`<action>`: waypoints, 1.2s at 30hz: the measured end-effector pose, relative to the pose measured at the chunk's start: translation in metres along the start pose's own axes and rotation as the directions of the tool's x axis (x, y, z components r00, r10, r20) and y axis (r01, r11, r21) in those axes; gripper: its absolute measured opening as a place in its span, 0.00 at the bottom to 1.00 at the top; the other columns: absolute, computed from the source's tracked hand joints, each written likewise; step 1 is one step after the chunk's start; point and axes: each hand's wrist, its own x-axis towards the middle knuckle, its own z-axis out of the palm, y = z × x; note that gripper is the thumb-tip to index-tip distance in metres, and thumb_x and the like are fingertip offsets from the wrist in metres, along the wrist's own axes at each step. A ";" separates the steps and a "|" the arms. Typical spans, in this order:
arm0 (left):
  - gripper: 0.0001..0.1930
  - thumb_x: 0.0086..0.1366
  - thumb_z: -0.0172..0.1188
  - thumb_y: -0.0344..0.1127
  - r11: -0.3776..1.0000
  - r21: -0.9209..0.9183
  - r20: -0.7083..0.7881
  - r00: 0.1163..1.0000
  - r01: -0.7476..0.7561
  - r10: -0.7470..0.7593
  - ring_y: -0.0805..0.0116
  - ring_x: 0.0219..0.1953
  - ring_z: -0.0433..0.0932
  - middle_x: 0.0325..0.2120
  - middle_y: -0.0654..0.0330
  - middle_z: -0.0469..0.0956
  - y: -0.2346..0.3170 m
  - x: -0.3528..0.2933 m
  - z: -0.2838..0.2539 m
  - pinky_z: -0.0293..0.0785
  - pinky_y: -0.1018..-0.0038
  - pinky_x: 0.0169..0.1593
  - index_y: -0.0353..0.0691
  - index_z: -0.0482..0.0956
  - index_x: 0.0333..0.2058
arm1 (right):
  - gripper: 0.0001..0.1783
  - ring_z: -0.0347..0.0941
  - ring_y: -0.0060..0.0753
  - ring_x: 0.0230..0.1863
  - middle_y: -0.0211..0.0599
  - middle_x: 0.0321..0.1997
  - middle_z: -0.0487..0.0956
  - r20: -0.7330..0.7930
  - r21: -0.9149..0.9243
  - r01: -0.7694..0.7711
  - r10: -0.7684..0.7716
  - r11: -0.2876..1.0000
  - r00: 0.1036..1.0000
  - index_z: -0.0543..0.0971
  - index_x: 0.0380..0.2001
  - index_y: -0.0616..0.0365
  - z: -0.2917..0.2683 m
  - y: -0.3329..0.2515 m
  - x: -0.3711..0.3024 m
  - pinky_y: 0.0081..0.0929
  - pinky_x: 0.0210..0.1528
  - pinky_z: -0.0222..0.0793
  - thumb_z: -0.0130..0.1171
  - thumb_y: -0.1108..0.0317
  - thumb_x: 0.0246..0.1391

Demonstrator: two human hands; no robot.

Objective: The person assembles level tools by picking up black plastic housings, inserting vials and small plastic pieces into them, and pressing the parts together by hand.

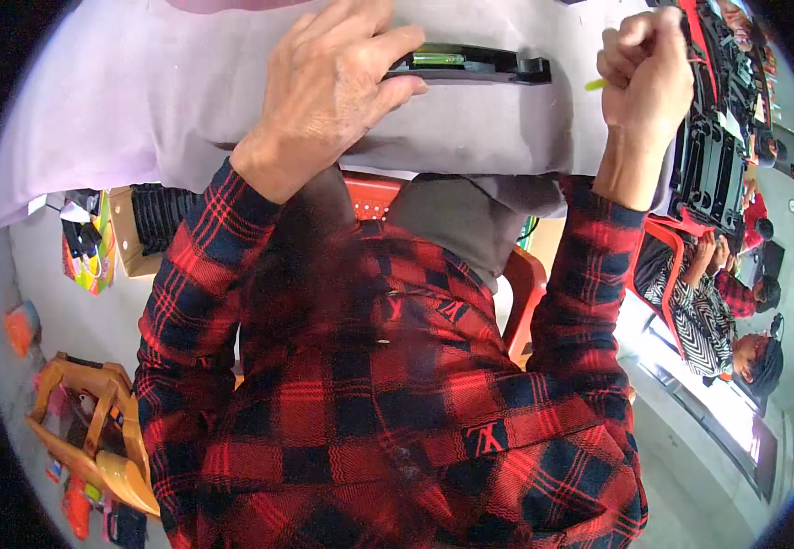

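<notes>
On the table's pale grey cloth (187, 91) lies a long, narrow black plastic part (502, 66) with a raised right end. A clear yellow-green strip (438, 59) sits in its channel. My left hand (319, 91) grips the part's left end between thumb and fingers and covers that end. To the right, apart from the part, my right hand (649, 82) is raised with its fingers curled closed. From under them pokes the tip of a thin yellow-green piece (595, 84); the rest of it is hidden in the hand.
Black plastic parts (713, 169) are piled along the right side. Further right, a person in a patterned top (703, 316) sits near other people. At lower left stand a cardboard box (127, 233) holding black pieces and a wooden chair (95, 425). A red chair (525, 293) is behind me.
</notes>
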 end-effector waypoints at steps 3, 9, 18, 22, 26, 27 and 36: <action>0.20 0.52 0.72 0.43 1.000 -0.009 0.019 0.999 0.026 -0.026 0.57 0.36 0.73 0.29 0.60 0.71 -0.001 -0.006 0.002 0.69 0.63 0.40 0.42 0.82 0.42 | 0.29 0.52 0.13 0.10 0.20 0.10 0.61 0.065 -0.420 0.101 -0.081 0.902 0.995 0.69 0.13 0.52 -0.021 0.019 0.012 0.20 0.15 0.43 0.50 0.51 0.68; 0.20 0.46 0.75 0.40 0.999 -0.016 -0.022 0.999 0.031 -0.031 0.62 0.39 0.76 0.32 0.65 0.74 0.001 -0.010 0.006 0.69 0.64 0.42 0.47 0.82 0.40 | 0.29 0.63 0.24 0.18 0.28 0.14 0.68 0.274 -0.737 0.378 -0.264 0.560 0.925 0.76 0.22 0.57 -0.051 0.071 0.032 0.28 0.23 0.58 0.50 0.44 0.67; 0.18 0.49 0.73 0.40 0.999 -0.033 -0.050 0.999 -0.018 0.016 0.59 0.34 0.78 0.29 0.64 0.76 0.003 -0.010 0.000 0.70 0.64 0.42 0.47 0.81 0.39 | 0.20 0.73 0.20 0.37 0.32 0.31 0.80 0.413 -0.666 0.492 -0.273 0.560 0.869 0.83 0.41 0.58 -0.029 0.042 0.000 0.23 0.44 0.70 0.62 0.51 0.63; 0.17 0.50 0.72 0.39 0.998 -0.035 -0.078 0.996 -0.042 0.039 0.59 0.32 0.77 0.27 0.63 0.75 0.010 -0.010 -0.008 0.70 0.64 0.41 0.47 0.80 0.39 | 0.17 0.78 0.40 0.28 0.41 0.24 0.79 0.545 -0.527 0.444 -0.112 0.725 0.831 0.84 0.36 0.55 -0.018 0.034 -0.025 0.34 0.33 0.73 0.62 0.51 0.59; 0.19 0.49 0.73 0.40 1.000 -0.029 -0.007 1.000 -0.004 0.003 0.57 0.32 0.77 0.28 0.61 0.76 0.017 -0.006 -0.020 0.70 0.64 0.38 0.43 0.81 0.40 | 0.20 0.70 0.28 0.25 0.36 0.22 0.75 0.604 -0.532 0.417 -0.015 0.737 0.797 0.85 0.34 0.57 -0.015 0.032 -0.041 0.29 0.32 0.67 0.62 0.49 0.61; 0.21 0.49 0.74 0.41 1.000 -0.029 0.027 1.000 0.010 -0.009 0.56 0.33 0.78 0.30 0.60 0.77 0.017 -0.006 -0.023 0.71 0.65 0.37 0.41 0.81 0.42 | 0.20 0.70 0.28 0.25 0.36 0.22 0.75 0.598 -0.528 0.417 -0.025 0.740 0.801 0.85 0.34 0.57 -0.017 0.033 -0.041 0.29 0.32 0.67 0.62 0.49 0.61; 0.32 0.52 0.75 0.33 0.807 -0.541 -0.068 0.944 0.237 -0.323 0.65 0.45 0.80 0.44 0.56 0.80 0.005 -0.003 -0.038 0.75 0.70 0.50 0.36 0.75 0.57 | 0.12 0.71 0.19 0.32 0.28 0.29 0.79 0.524 -0.282 0.289 -0.106 0.915 0.845 0.83 0.36 0.61 -0.022 0.041 -0.062 0.22 0.35 0.67 0.64 0.62 0.61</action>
